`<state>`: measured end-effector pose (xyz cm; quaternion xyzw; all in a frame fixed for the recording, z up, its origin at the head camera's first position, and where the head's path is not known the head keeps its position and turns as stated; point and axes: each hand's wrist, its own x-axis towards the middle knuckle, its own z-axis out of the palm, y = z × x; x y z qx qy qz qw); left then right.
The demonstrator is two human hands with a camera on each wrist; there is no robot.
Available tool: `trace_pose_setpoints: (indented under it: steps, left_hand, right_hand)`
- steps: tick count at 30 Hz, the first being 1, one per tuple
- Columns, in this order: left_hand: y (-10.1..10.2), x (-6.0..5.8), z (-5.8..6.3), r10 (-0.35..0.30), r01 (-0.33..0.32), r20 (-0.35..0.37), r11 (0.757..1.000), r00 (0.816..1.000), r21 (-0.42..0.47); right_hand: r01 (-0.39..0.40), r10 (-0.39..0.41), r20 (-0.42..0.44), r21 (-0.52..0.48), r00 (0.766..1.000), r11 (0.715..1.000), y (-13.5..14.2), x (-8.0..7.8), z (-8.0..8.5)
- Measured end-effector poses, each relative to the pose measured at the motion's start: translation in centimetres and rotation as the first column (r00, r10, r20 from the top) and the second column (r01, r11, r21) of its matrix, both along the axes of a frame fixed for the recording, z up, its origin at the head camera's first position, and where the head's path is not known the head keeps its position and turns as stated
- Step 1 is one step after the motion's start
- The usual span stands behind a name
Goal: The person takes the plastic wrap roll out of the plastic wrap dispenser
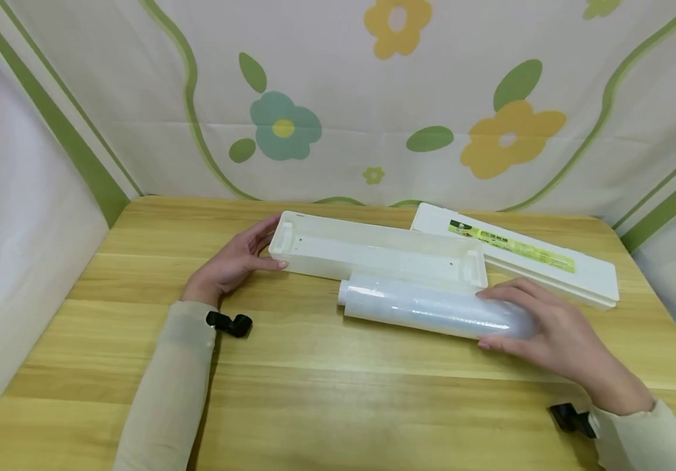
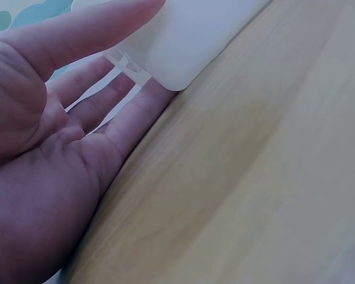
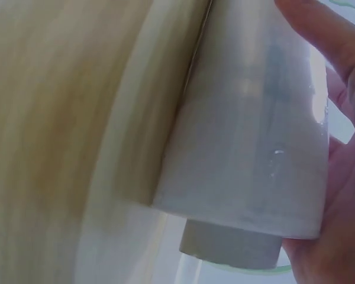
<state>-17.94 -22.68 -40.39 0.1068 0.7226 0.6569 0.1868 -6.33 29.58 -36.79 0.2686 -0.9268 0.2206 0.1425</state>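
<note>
An open white plastic box [image 1: 379,245], long and narrow, sits toward the back of the table. My left hand [image 1: 234,261] holds its left end, thumb along the front and fingers behind; in the left wrist view that hand [image 2: 65,118] has the box's corner [image 2: 177,53] between thumb and fingers. In front of the box is a roll of cling film [image 1: 420,307], gripped at its right end by my right hand [image 1: 550,327]. The right wrist view shows the roll [image 3: 248,136] with its core [image 3: 231,242] sticking out and the right hand [image 3: 343,177] around its side.
A long white lid [image 1: 591,275] with a green and yellow label [image 1: 514,247] lies behind and to the right of the box, close to its right end. The wooden table [image 1: 338,405] ends at a flowered curtain [image 1: 338,78] behind.
</note>
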Motion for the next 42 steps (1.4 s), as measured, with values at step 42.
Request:
trace_pose_setpoints:
  steps: [42]
  left_hand:
    - [4.4,5.1,9.7,0.022,-0.468,-0.537,0.522,0.843,-0.713]
  right_hand:
    - [0.372,-0.425,0.037,0.422,0.904,0.827,-5.4,-3.5,9.7]
